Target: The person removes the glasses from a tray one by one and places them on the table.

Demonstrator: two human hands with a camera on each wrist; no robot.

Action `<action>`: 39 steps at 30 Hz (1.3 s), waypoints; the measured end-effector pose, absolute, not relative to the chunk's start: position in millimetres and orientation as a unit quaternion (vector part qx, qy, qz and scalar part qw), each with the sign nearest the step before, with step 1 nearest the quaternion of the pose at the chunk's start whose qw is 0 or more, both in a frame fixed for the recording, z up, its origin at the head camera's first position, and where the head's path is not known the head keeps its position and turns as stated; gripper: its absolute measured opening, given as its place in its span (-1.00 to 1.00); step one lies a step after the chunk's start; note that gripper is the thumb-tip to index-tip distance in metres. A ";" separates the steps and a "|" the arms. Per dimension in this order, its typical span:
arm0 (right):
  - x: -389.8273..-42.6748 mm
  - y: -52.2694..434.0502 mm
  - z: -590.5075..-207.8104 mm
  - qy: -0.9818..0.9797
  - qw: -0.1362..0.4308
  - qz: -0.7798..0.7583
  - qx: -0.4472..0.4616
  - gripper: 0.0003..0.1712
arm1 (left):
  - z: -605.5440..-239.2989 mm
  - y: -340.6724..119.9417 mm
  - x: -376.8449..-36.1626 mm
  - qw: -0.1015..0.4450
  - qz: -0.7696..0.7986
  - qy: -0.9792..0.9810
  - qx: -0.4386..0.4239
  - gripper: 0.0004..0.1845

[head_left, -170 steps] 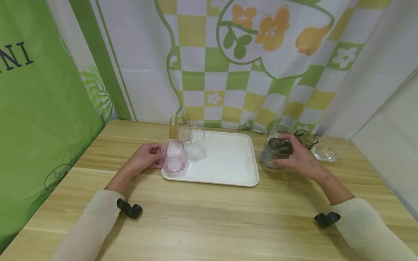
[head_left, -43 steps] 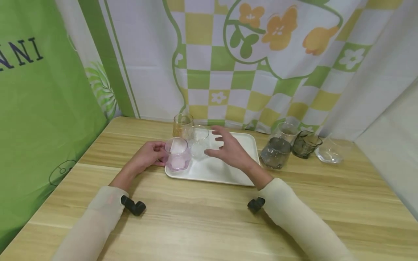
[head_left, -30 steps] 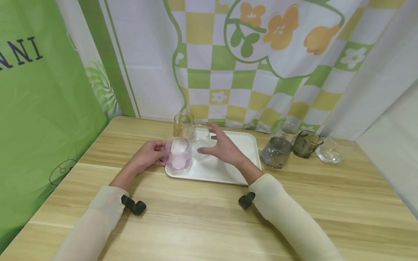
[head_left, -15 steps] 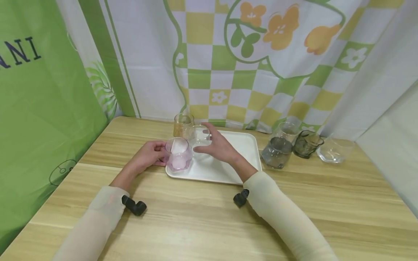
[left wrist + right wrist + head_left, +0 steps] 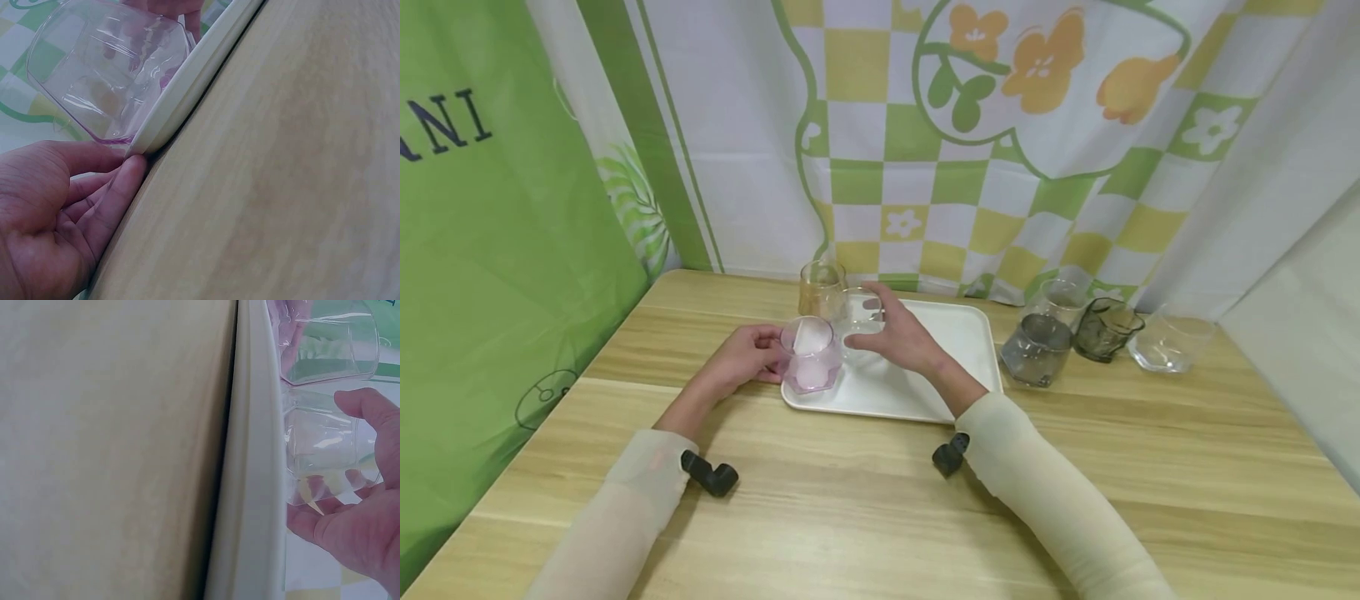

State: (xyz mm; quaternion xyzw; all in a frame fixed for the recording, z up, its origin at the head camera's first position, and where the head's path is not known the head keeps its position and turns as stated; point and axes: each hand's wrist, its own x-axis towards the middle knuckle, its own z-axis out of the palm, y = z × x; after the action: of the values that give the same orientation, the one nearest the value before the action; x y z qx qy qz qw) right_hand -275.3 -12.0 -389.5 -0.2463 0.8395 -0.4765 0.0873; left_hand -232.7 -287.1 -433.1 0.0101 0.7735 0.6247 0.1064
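Right hand (image 5: 901,337) has come across from the grey glasses; fingers now curl round the clear glass (image 5: 859,321). Left hand (image 5: 741,357) fingers clamp the pink glass (image 5: 809,357) alongside, on the tray (image 5: 955,350).

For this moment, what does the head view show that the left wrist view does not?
Only the head view shows the right hand curled round the clear glass, the amber glass beyond the tray, and the grey glasses at the right. Only the left wrist view shows, close up, fingertips touching the tray's rim. Both show the left hand, the pink glass and the white tray.
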 end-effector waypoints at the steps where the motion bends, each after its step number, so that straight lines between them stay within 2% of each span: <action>1: -275.4 -12.1 -389.9 0.839 0.087 -0.477 -0.246 0.02 | -433.1 -287.0 -232.6 0.106 0.625 0.774 0.009 -0.67; 21: -273.1 -3.7 -385.3 0.849 0.060 -0.474 -0.228 -0.04 | -434.7 -288.3 -234.5 0.107 0.620 0.778 0.007 -0.63; 39: -259.9 11.2 -363.0 0.850 0.038 -0.480 -0.215 -0.02 | -435.6 -289.6 -233.5 0.103 0.617 0.780 0.016 -0.62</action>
State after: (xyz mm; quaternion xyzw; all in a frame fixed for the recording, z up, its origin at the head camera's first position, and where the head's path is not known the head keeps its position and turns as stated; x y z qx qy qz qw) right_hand -259.9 11.2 -363.0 -0.2148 0.8498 -0.4799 0.0377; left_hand -233.5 -289.6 -435.6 0.0165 0.7799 0.6172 0.1030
